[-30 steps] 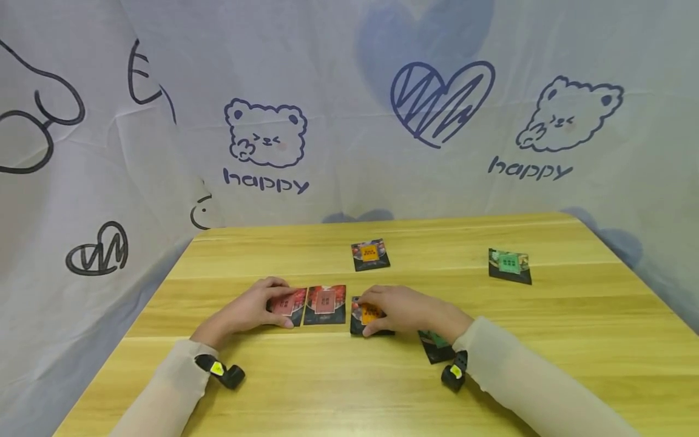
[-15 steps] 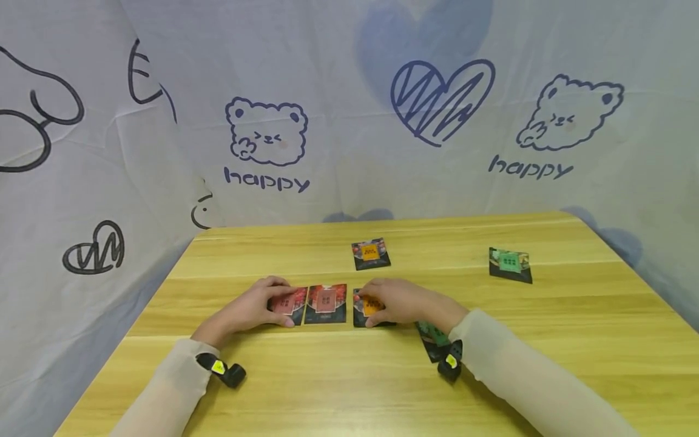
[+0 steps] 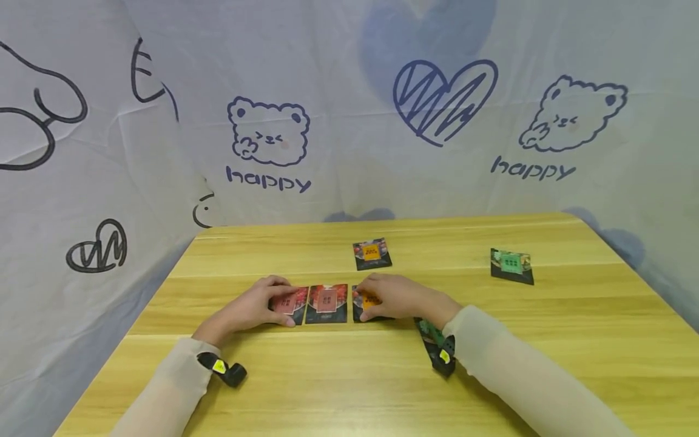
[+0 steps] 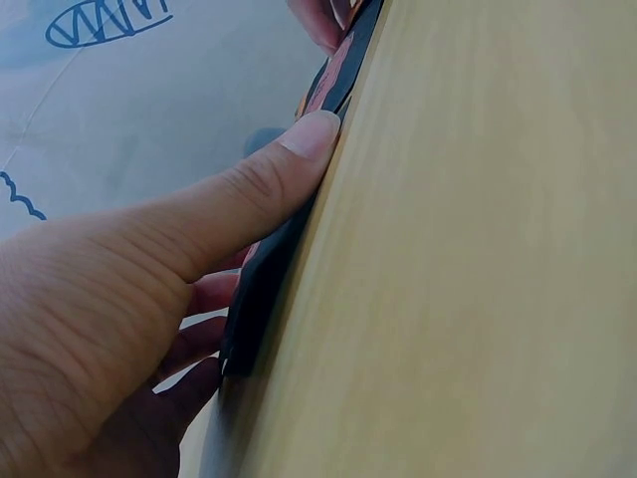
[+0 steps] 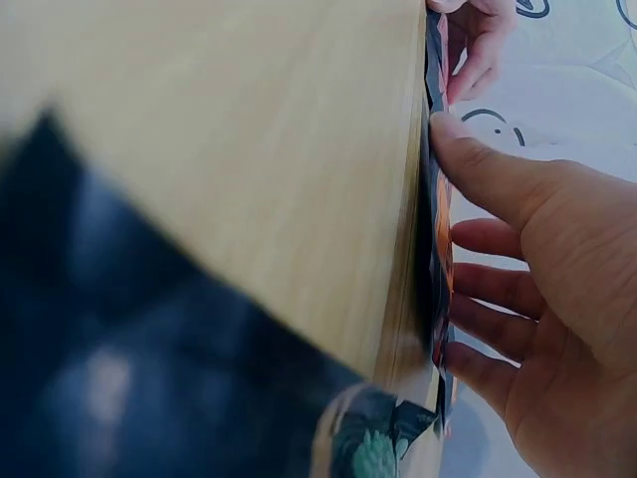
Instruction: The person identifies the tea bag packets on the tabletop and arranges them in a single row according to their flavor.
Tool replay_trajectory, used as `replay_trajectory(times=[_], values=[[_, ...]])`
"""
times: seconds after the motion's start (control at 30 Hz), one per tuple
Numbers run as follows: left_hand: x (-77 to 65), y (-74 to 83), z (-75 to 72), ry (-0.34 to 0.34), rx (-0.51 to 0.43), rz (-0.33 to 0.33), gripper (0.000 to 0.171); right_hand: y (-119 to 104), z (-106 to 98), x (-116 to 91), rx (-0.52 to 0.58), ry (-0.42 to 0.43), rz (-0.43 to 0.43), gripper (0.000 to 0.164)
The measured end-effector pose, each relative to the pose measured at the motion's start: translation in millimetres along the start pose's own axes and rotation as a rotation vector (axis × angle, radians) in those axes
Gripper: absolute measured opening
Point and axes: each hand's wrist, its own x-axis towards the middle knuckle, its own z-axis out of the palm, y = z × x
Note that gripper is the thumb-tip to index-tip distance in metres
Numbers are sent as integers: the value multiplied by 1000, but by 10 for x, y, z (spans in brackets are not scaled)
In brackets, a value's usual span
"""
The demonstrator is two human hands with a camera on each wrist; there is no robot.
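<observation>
Three flat packets lie in a row on the wooden table. My left hand (image 3: 250,311) rests on the leftmost red-and-black packet (image 3: 297,305), its thumb at the near edge and its other fingers by the far left side. The middle packet (image 3: 327,304), also red and black, is fully visible. On the right, my right hand (image 3: 408,296) touches an orange-labelled black packet (image 3: 358,312), thumb on the near part and fingers spread across it; the hand covers much of it. Below my right wrist lies a green-and-black packet (image 3: 426,337), partly hidden by the wrist camera.
Another orange-labelled packet (image 3: 372,253) lies farther back, behind the row. A second green packet (image 3: 512,266) is toward the back right of the table (image 3: 327,382). A white cloth with drawings (image 3: 349,121) hangs behind the table.
My right hand has slid the orange-labelled packet away from me, level with the two red packets. The left hand has stayed on its red packet.
</observation>
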Motion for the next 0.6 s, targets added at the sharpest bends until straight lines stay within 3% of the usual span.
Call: replay_trajectory(times=[0.6], values=[[19,-6,-3,-2,-11,14,80,-10,51,88,-48,15,37,69]])
